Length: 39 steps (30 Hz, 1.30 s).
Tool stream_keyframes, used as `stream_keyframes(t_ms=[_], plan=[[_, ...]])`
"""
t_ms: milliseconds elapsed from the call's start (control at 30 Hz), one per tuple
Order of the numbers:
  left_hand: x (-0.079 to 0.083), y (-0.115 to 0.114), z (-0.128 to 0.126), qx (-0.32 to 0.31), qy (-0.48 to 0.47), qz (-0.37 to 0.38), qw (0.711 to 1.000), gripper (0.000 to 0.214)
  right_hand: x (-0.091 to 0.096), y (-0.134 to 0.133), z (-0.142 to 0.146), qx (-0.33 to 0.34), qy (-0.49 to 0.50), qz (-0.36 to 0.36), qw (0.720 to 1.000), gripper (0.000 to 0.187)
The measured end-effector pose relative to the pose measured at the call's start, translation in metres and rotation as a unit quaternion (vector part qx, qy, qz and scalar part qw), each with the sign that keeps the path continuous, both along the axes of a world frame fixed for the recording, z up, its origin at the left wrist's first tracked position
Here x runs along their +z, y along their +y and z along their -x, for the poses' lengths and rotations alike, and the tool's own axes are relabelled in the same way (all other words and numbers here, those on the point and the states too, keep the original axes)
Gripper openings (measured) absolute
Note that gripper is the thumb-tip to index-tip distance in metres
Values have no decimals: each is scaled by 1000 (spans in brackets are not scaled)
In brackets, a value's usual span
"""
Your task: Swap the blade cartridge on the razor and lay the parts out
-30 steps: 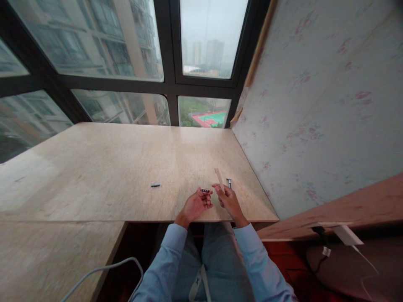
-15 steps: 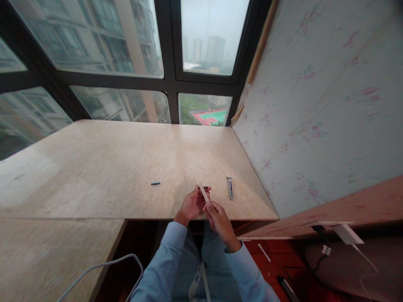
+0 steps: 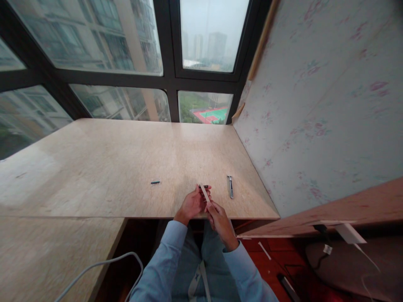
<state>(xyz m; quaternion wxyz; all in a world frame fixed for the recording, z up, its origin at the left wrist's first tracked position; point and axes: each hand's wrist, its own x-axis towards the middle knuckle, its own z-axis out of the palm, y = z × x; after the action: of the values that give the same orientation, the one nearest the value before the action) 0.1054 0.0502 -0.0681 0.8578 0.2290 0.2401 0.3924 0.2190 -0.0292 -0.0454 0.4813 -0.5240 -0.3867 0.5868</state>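
Note:
My left hand (image 3: 192, 205) is closed at the counter's front edge, palm turned up, with a small dark bar (image 3: 204, 186) at its fingertips. Whether the bar is a razor cartridge is too small to tell. A pale flat stick (image 3: 204, 193) slants up from the fingers of my right hand (image 3: 220, 219), which grip its lower end. The stick's upper end overlaps the dark bar; whether they touch I cannot tell. To the right lies a razor (image 3: 231, 187) with a dark and silver handle, head pointing away from me. Left of my hands rests another small dark bar (image 3: 155, 182).
The marbled counter (image 3: 110, 167) runs to the black-framed windows (image 3: 201, 84). A papered wall (image 3: 315, 105) bounds it on the right. At lower left, a grey cable (image 3: 97, 265) crosses a second counter section. White adapter (image 3: 350, 233) and wires sit low right.
The view has shifted very slightly. Both hands keep nearly the same pose, and the pale stick's upper end has moved a touch to the right against the dark bar.

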Motion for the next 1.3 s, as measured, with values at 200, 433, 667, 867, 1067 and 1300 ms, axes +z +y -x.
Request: stream_keyframes(t_ms=[200,433,667,867,1067,1300], plan=[[-1,0,0,-9,-10,4,1000,44,-2,-2,-1,-9,7,8,1000,45],[-9,1,2,-18,-51,18,998,41,-3,-4,-1,-15,11,10,1000,49],[-11,2,2,-27,-72,35,996,47,-5,-3,-3,-27,10,8,1000,52],[-3,1,2,-27,-74,49,996,44,-6,-4,-3,-37,8,10,999,54],[-3,0,0,-19,-75,46,996,43,-9,-5,-4,-56,4,3,998,55],[-6,1,-2,-10,-90,48,995,44,-9,-6,-4,-70,-5,4,997,54]])
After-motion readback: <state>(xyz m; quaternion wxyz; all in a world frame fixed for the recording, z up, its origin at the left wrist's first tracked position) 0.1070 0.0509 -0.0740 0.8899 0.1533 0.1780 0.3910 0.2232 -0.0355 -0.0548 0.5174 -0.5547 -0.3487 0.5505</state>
